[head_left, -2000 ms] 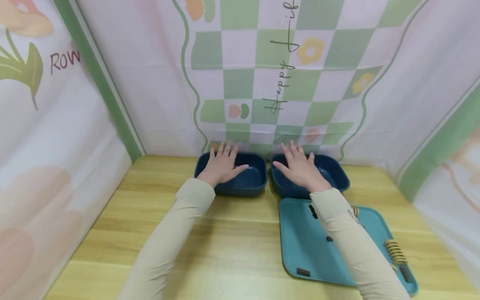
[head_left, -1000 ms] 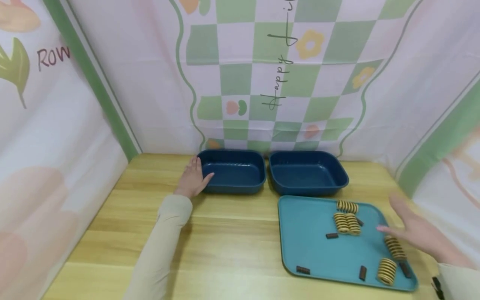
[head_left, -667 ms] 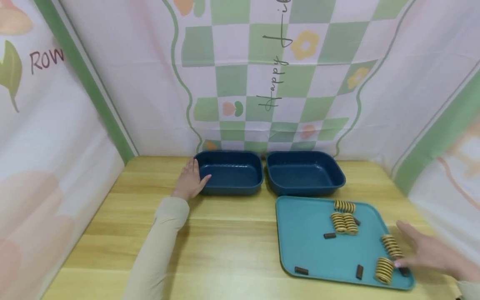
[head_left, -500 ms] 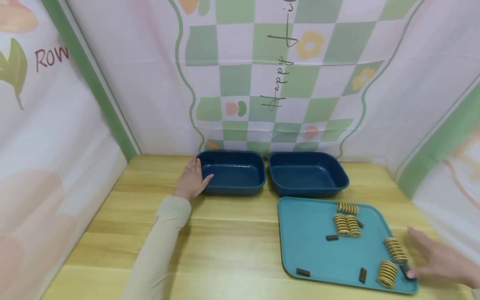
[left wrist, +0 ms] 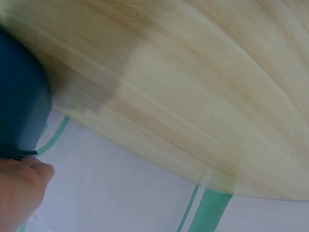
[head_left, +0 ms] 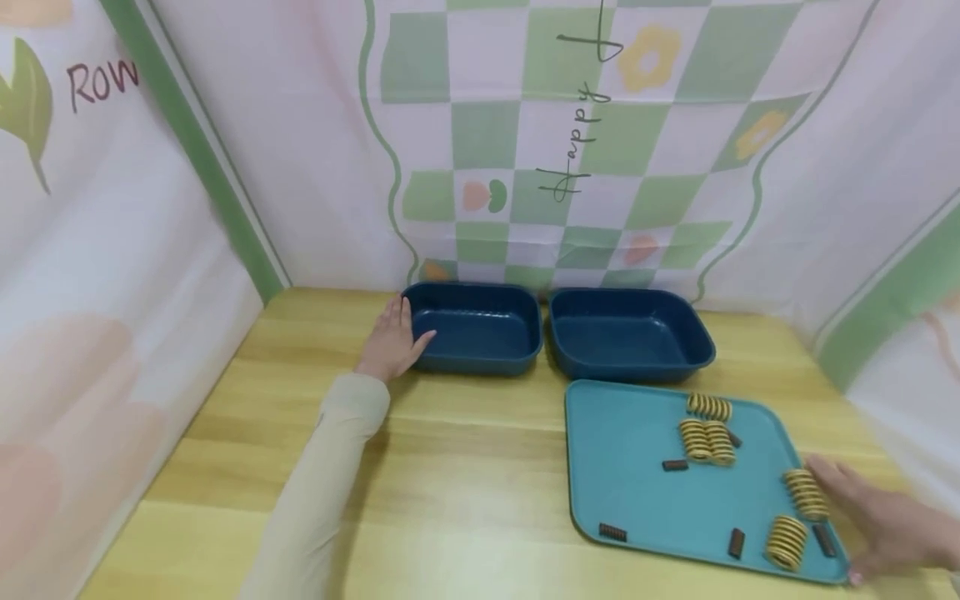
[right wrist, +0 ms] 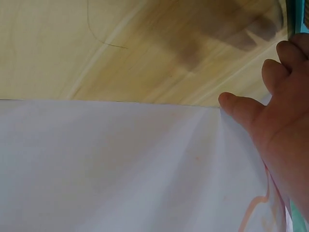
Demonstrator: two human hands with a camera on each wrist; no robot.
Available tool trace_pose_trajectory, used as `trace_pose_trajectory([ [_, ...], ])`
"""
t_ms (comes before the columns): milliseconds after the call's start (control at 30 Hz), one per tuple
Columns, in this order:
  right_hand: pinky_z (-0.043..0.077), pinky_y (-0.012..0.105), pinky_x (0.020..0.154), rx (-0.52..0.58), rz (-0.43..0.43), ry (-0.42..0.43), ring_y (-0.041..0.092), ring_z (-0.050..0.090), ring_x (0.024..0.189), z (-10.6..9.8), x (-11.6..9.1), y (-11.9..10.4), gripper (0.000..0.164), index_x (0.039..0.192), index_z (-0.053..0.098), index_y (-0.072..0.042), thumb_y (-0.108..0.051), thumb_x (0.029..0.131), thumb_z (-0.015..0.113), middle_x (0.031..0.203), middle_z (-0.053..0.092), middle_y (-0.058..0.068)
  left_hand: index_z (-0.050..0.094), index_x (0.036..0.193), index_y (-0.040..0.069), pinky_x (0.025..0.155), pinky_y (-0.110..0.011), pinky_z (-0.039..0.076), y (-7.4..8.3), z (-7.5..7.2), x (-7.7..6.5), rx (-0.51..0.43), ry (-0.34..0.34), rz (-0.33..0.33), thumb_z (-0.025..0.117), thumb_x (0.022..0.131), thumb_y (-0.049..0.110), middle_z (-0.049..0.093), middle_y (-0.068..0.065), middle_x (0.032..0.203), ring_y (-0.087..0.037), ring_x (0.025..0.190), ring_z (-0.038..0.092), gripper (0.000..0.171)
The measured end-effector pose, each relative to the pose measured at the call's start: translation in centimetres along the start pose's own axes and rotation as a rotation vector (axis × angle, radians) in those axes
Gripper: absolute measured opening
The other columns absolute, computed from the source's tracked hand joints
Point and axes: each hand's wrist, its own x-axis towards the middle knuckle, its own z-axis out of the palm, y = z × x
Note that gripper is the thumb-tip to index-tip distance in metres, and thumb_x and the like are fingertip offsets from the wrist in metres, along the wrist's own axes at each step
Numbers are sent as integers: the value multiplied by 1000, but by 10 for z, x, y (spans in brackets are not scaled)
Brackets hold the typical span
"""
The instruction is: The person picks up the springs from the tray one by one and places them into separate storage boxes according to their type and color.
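Note:
My left hand (head_left: pixel 389 340) lies against the left end of a dark blue rectangular basin (head_left: pixel 476 365), fingers extended along its outer side and thumb over the rim. The left wrist view also has that hand (left wrist: pixel 21 186) touching the basin (left wrist: pixel 24 106). At the right edge of a teal tray (head_left: pixel 637 492) is my right hand (head_left: pixel 888 521), fingers extended beside the edge and thumb by the near right corner. Striped yellow-and-brown spiral rolls (head_left: pixel 787 542) and small dark brown sticks (head_left: pixel 737 543) lie on the tray. In the right wrist view, the right hand's fingertips (right wrist: pixel 285 58) meet the tray's edge.
A second dark blue basin (head_left: pixel 633 367) stands just right of the first, behind the tray. Patterned cloth (head_left: pixel 487 133) hangs behind and on both sides of the wooden table (head_left: pixel 442 500).
Both hands have left their places over the basins. The left went to the left basin's outer side; the right swung right and down to the tray's right edge. The view has shifted slightly.

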Motion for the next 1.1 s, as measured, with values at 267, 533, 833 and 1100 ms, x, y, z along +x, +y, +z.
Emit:
trace_pose_trajectory([
  [267,46,41,42,117,-2,-44,10,-5,137,-1,2,1,144,147,10,10,-46,38,86,144,-12,-32,7,147,-13,115,-44,10,1,-3,6,9,-10,13,27,102,51,7,-29,154,-37,143,5,81],
  [533,51,50,56,103,-17,-10,25,29,136,-4,25,-10,140,145,21,9,-53,38,86,151,-5,-24,7,146,-14,115,-44,11,-6,2,10,26,-3,4,27,102,51,7,-30,153,-37,143,5,81],
  [833,24,81,75,42,168,-98,12,-6,137,-7,66,-53,143,152,13,-2,-61,40,80,155,13,15,7,147,-13,115,-43,8,-5,-5,8,9,-14,-12,28,102,50,7,-30,153,-38,143,4,80],
  [1100,18,80,86,84,235,-186,53,28,130,-8,88,-74,141,149,18,5,-73,43,69,139,36,33,6,148,-11,115,-43,7,-3,-5,6,4,-35,-14,27,101,51,5,-29,154,-37,144,3,80],
])
